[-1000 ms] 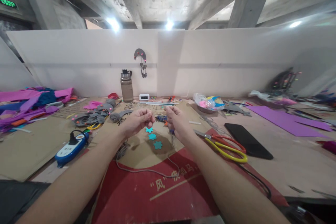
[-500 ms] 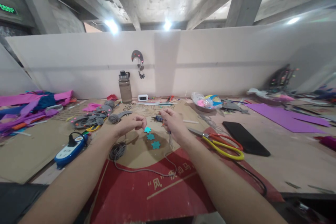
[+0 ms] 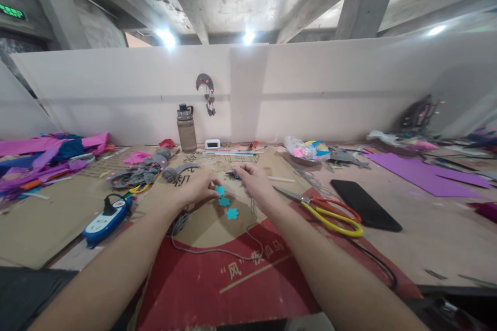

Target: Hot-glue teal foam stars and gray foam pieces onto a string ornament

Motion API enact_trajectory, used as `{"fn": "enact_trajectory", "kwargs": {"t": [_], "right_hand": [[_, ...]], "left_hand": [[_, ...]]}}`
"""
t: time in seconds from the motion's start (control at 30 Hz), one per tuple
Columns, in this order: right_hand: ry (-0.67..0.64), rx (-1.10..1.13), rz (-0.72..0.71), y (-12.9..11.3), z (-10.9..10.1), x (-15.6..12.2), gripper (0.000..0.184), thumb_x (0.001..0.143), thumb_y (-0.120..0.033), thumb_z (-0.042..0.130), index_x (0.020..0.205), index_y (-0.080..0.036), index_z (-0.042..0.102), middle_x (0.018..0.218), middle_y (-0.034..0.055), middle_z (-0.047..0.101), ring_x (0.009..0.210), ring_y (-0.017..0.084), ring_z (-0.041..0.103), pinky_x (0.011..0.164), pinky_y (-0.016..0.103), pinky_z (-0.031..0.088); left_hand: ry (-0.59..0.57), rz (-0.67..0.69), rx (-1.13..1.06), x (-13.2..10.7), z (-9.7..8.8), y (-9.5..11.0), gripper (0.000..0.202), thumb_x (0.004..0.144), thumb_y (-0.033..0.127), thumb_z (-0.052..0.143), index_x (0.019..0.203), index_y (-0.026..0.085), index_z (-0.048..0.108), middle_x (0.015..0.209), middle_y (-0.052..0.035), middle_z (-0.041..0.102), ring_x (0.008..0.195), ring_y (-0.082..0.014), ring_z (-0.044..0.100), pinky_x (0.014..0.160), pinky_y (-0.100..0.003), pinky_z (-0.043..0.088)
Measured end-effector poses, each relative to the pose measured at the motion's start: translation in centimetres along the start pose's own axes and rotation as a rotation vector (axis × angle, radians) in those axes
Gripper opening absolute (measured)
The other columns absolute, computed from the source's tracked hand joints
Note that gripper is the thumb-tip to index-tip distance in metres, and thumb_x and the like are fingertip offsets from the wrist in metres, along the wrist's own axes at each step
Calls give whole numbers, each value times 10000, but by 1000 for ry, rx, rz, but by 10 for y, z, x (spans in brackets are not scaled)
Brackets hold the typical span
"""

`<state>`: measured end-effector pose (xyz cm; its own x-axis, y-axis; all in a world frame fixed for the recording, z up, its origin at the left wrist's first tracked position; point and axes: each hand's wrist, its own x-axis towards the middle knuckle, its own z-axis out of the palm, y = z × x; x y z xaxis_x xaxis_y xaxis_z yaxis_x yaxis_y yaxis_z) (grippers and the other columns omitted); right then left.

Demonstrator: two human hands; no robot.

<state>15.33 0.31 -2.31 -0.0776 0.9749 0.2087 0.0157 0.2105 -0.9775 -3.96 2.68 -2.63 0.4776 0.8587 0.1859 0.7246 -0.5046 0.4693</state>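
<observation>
My left hand (image 3: 200,187) rests low on the cardboard, its fingers pinched beside the uppermost of three teal felt flowers (image 3: 225,201). My right hand (image 3: 254,180) hovers just to the right, fingers curled around something small that I cannot make out. A grey cord (image 3: 217,250) runs from a small coil (image 3: 179,221) under my left wrist, across the red cardboard (image 3: 233,284), up toward my right hand. A tiny dark blue piece (image 3: 233,175) lies between my fingertips.
Yellow-and-red scissors (image 3: 330,210) and a black phone (image 3: 365,197) lie to the right. A blue power strip (image 3: 105,214) sits left. Grey felt pieces (image 3: 135,176), a water bottle (image 3: 186,128), purple felt sheets (image 3: 423,171) and pink scraps (image 3: 42,155) ring the table.
Both hands have dropped from a raised position down to the cardboard. The left hand now reaches the top teal flower.
</observation>
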Motion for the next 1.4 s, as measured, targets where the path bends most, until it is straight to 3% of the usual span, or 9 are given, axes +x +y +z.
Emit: {"fn": "enact_trajectory", "kwargs": {"t": [0.1,0.33,0.57,0.73,0.93,1.23,1.4], "right_hand": [[0,-91,-67,4,0,2,193,735,-371,526,674,-191,563,465,-68,400,422,75,321,440,206,266],[48,-243,-235,2,3,-2,229,754,-360,512,707,-167,625,609,-17,555,566,110,445,551,230,338],[127,-435,-427,-10,1,-14,189,792,-299,512,788,-172,652,661,3,581,602,122,480,582,238,357],[137,-632,-610,-10,-1,-19,164,826,-257,493,811,-196,645,776,34,609,708,141,526,652,247,383],[144,-716,-624,-6,-2,-18,163,837,-244,481,817,-212,640,820,43,614,723,145,538,665,254,396],[62,-513,-550,-7,-1,-11,153,773,-244,570,890,-187,649,797,35,628,702,147,531,646,265,405],[37,-523,-507,-3,0,-10,89,748,-184,568,784,-176,649,742,31,626,671,140,529,624,256,395]], "left_hand": [[47,-103,-80,-1,0,2,206,606,303,664,761,168,658,657,-7,617,619,-151,534,576,-245,380],[149,-209,-622,1,4,11,292,633,399,672,765,142,627,591,18,564,516,-97,472,524,-228,376],[215,-167,-755,-2,9,29,280,635,384,689,761,136,652,620,-1,585,549,-95,494,542,-216,396],[200,-177,-834,-2,13,37,320,648,400,693,797,123,633,676,-50,640,617,-142,604,573,-245,450],[128,-171,-925,-5,14,46,344,678,408,682,837,110,620,726,-89,673,672,-185,657,603,-278,503],[191,-211,-1087,-2,15,41,321,650,364,726,809,114,602,750,-70,674,655,-150,654,603,-257,525],[164,-210,-1126,-1,16,40,309,652,334,733,811,114,586,752,-69,676,642,-138,651,617,-258,532]]}}
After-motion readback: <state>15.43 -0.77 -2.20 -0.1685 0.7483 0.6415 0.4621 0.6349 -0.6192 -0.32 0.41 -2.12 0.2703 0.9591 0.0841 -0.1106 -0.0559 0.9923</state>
